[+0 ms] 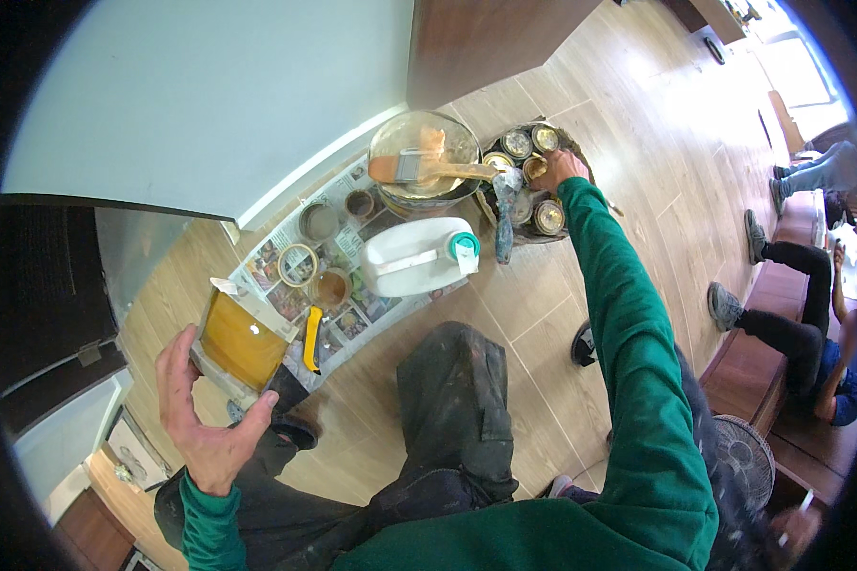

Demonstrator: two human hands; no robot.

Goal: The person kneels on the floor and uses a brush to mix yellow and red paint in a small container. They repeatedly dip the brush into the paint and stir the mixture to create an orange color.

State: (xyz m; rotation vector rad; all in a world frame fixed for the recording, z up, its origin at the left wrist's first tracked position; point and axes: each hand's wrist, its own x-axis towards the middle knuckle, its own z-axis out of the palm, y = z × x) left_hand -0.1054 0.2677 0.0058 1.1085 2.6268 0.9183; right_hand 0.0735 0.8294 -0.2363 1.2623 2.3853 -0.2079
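Observation:
My left hand [205,409] grips a square, clear-sided container [243,343] of amber liquid, with thumb and fingers on opposite sides of it. At the far right of the newspaper, my right hand [564,169] reaches into a tray of several small cans. Its fingers are bent closed at the rim of a small can [534,169] with brown inside; the fingertips are partly hidden. A wide paintbrush [448,170] lies across a round tub [419,133]. Beside the cans rests a paint-smeared tool with a blue-grey handle [505,228].
Newspaper [376,319] on the wood-look floor bears a white jug [414,257] with a green cap, a tape roll [298,265], several cups and a yellow-handled cutter [311,338]. A pale wall [229,105] stands behind. Other people sit at right, near a fan [743,462].

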